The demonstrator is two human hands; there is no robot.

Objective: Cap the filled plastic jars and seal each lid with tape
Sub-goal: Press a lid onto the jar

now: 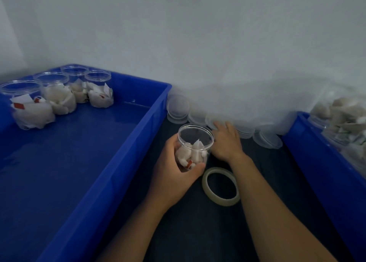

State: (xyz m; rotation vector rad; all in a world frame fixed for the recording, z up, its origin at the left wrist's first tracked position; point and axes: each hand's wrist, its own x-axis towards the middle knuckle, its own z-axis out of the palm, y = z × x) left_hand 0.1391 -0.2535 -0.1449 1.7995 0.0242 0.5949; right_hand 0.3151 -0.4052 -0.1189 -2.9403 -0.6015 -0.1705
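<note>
My left hand (174, 168) grips an open clear plastic jar (195, 145) filled with white packets, held upright over the dark table. My right hand (225, 141) reaches past the jar with straight fingers, its fingertips touching a clear lid (211, 120) among the stacked lids along the wall. A roll of clear tape (220, 185) lies flat on the table between my forearms, just below the jar.
A large blue bin (111, 162) at the left holds several filled, uncapped jars (99, 90) in its far corner. Another blue bin (316, 155) at the right holds more filled jars. Stacks of clear lids (178, 109) line the white wall.
</note>
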